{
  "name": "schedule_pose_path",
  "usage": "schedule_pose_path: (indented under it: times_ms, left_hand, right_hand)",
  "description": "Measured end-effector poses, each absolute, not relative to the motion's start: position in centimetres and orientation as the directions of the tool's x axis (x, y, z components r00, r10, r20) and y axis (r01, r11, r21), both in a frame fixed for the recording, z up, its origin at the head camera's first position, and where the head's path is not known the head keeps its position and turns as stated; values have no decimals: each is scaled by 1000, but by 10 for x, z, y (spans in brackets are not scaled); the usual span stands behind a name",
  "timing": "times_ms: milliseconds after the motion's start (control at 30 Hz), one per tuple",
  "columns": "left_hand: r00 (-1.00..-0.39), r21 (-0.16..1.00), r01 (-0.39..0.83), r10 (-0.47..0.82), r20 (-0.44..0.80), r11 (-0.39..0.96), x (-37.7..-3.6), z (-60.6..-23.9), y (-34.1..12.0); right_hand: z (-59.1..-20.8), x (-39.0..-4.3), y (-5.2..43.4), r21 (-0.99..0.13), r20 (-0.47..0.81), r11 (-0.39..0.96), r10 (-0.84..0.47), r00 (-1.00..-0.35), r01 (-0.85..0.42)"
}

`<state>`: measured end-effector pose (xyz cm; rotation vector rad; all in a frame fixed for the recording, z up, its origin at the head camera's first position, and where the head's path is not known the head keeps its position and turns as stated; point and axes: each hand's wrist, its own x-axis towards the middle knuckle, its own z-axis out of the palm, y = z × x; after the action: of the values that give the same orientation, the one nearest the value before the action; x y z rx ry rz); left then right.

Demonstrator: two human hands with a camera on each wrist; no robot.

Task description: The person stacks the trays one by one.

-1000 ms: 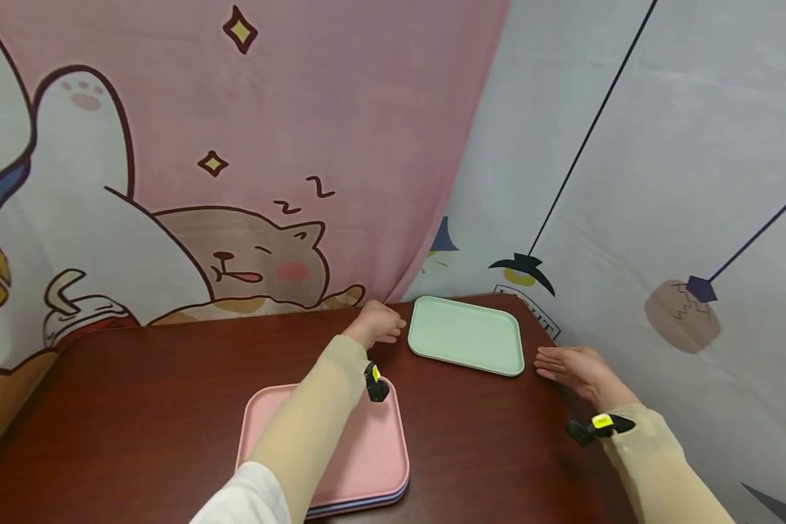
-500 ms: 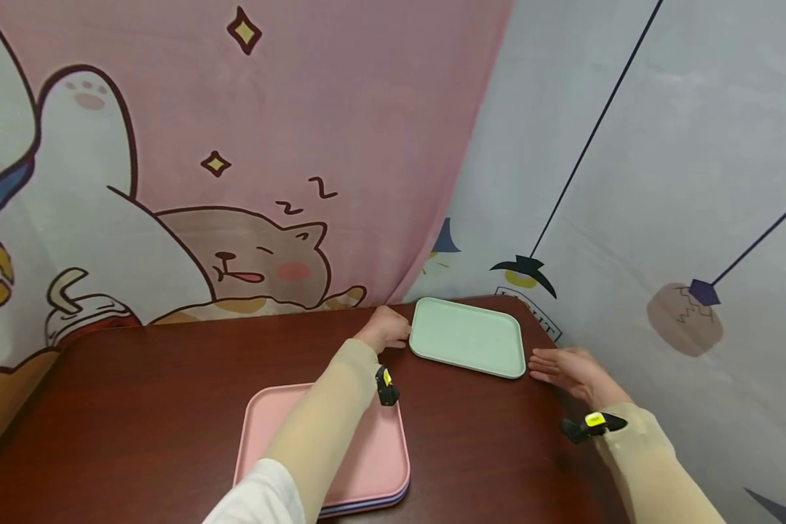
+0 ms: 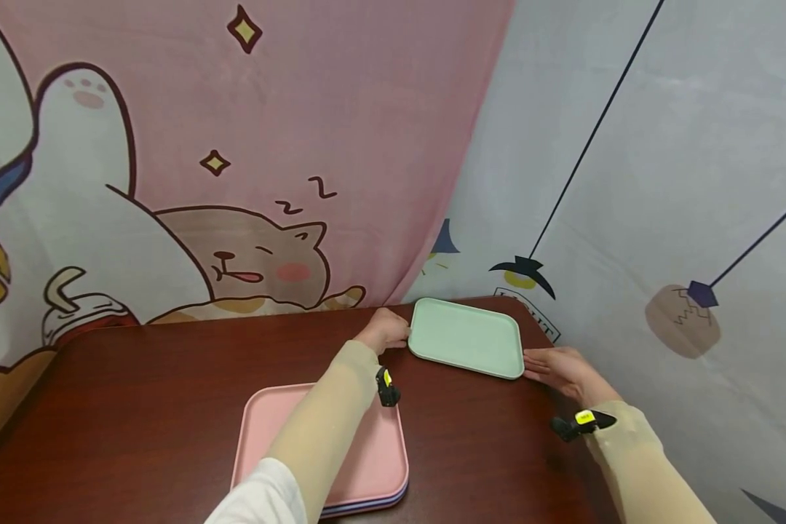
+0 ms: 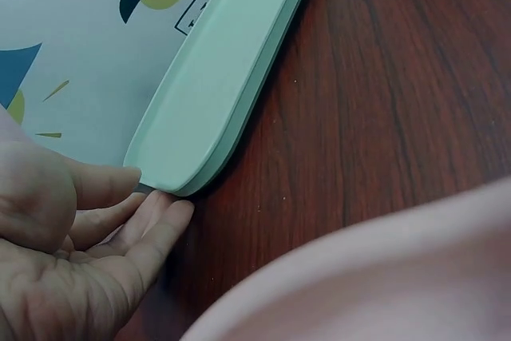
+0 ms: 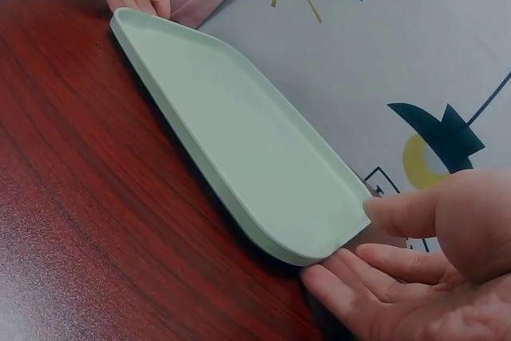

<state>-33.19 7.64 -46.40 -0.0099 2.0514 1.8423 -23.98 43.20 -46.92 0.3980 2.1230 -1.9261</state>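
A pale green rectangular tray (image 3: 466, 337) lies near the far right corner of the brown table. At its left short side, my left hand (image 3: 386, 331) pinches the rim, thumb (image 4: 112, 185) above and fingertips at the lower edge. My right hand (image 3: 563, 371) is at the opposite short side; in the right wrist view its thumb (image 5: 407, 212) touches the rim while its fingertips (image 5: 327, 277) reach under the corner. Below my left forearm sits a stack of square trays, a pink tray (image 3: 367, 458) on top with bluish edges beneath. The left sleeve hides part of it.
A pink cloth with a printed cat (image 3: 268, 255) hangs behind the table (image 3: 137, 407). To the right, a pale grey cloth (image 3: 629, 182) with printed lamps runs close along the table edge. Each wrist wears a small black camera (image 3: 388, 387).
My right hand has moved left until its fingers meet the green tray's right end. My left hand has shifted slightly right to the tray's left end. The pink stack stays in place.
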Motion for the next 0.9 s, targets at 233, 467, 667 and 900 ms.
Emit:
schedule_pose_path:
  times_ms: [233, 467, 667, 900]
  left_hand:
    - [-923, 944, -273, 228, -311, 183, -334, -464, 78]
    - [-924, 941, -255, 230, -305, 221, -371, -504, 88]
    - [-928, 951, -242, 242, -285, 191, -362, -491, 83]
    - [-916, 956, -243, 286, -281, 162, -338, -459, 74]
  right_hand:
    - [-470, -241, 427, -930, -349, 105, 41, -936, 352]
    - [-469, -241, 426, -926, -358, 106, 51, -932, 362]
    - [-463, -240, 425, -924, -365, 107, 47, -930, 368]
    - [-459, -239, 427, -924, -361, 104, 74, -930, 367]
